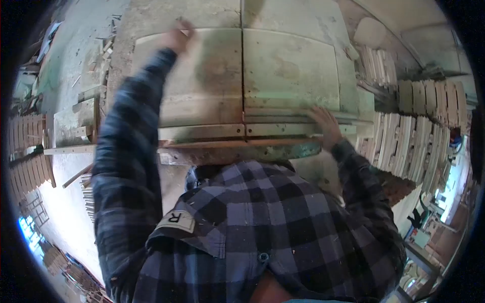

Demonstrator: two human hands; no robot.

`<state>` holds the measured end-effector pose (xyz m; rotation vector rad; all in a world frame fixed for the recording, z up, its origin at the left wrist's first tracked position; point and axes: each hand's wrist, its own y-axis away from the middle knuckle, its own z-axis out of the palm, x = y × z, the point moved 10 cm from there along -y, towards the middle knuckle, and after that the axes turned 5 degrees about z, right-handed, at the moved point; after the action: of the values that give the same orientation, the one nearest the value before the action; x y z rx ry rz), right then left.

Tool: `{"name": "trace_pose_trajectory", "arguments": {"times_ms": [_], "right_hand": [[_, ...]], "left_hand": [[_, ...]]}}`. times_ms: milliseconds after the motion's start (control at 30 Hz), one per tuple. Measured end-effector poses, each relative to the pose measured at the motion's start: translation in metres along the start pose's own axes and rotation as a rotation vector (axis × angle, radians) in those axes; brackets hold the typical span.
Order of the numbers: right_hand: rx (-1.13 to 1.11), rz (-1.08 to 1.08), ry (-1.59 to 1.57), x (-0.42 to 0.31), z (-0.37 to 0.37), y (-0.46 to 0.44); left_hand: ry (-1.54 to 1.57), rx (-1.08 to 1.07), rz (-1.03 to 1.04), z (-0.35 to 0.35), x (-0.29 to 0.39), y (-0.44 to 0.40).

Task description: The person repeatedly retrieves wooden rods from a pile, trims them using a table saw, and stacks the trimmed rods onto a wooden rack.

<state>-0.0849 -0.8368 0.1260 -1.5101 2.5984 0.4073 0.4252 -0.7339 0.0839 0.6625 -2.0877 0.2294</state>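
Observation:
My left hand (180, 38), smeared by motion, is over the far left part of a worn flat work table (288, 65); whether its fingers hold anything cannot be made out. Nearer my body on the right, my right hand (326, 126) has its fingers spread, over the right end of thin long strips (278, 119) lying across the table. A dark narrow slot (243, 76) runs away from me down the table's middle. Along the near edge is a pale bar (202, 132) with dark holes, and in front of it a worn, stained beam (242, 153).
Stacks of wooden slats (404, 144) stand close on the right, with further stacks (432, 103) behind. To the left are wood scraps (107, 48), a small wooden frame (83, 121) and slatted wooden pieces (28, 174). A long narrow board (69, 150) juts out at left.

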Motion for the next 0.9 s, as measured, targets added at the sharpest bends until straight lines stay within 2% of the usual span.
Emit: {"name": "trace_pose_trajectory", "arguments": {"times_ms": [33, 100, 133, 167, 200, 233, 267, 333, 467, 533, 600, 667, 767, 867, 900], "right_hand": [[-0.001, 0.008, -0.148, 0.012, -0.009, 0.0], [0.011, 0.014, -0.439, 0.055, -0.03, -0.003], [-0.048, 0.072, -0.296, 0.083, -0.033, -0.002], [-0.101, 0.117, -0.153, 0.109, -0.036, 0.001], [-0.245, 0.185, 0.044, 0.134, -0.025, 0.009], [-0.386, 0.252, 0.241, 0.158, -0.013, 0.019], [-0.403, 0.25, 0.277, 0.166, -0.009, 0.019], [-0.437, 0.244, 0.361, 0.182, -0.003, 0.022], [-0.511, 0.324, 0.221, 0.219, 0.015, 0.024], [-0.573, 0.352, 0.212, 0.248, 0.03, 0.02], [-0.701, 0.384, 0.176, 0.234, 0.023, 0.012], [-0.797, 0.382, 0.051, 0.223, 0.028, 0.002], [-0.873, 0.191, 0.027, 0.179, 0.028, -0.018], [-0.847, 0.149, -0.02, 0.095, 0.013, -0.04], [-0.71, -0.11, -0.082, 0.073, 0.019, -0.051]], "left_hand": [[0.47, 0.044, -0.256, -0.045, -0.078, -0.041], [0.65, 0.557, 0.102, -0.136, 0.048, 0.019], [0.485, 0.64, 0.038, -0.138, 0.101, 0.057], [0.521, 0.514, 0.12, -0.13, 0.091, 0.047], [0.552, 0.389, 0.203, -0.121, 0.078, 0.04], [0.468, 0.368, 0.124, -0.093, 0.093, 0.055], [0.384, 0.349, 0.045, -0.059, 0.115, 0.073], [0.385, 0.244, 0.016, 0.002, 0.111, 0.09], [0.404, 0.038, 0.002, 0.083, 0.111, 0.127], [0.143, -0.026, 0.245, 0.107, 0.114, 0.134], [-0.064, -0.075, 0.319, 0.114, 0.142, 0.15], [-0.049, -0.119, 0.443, 0.128, 0.151, 0.158], [-0.002, -0.216, 0.318, 0.13, 0.157, 0.169], [-0.045, -0.2, 0.34, 0.121, 0.159, 0.175], [-0.061, -0.166, 0.361, 0.115, 0.16, 0.177]]}}
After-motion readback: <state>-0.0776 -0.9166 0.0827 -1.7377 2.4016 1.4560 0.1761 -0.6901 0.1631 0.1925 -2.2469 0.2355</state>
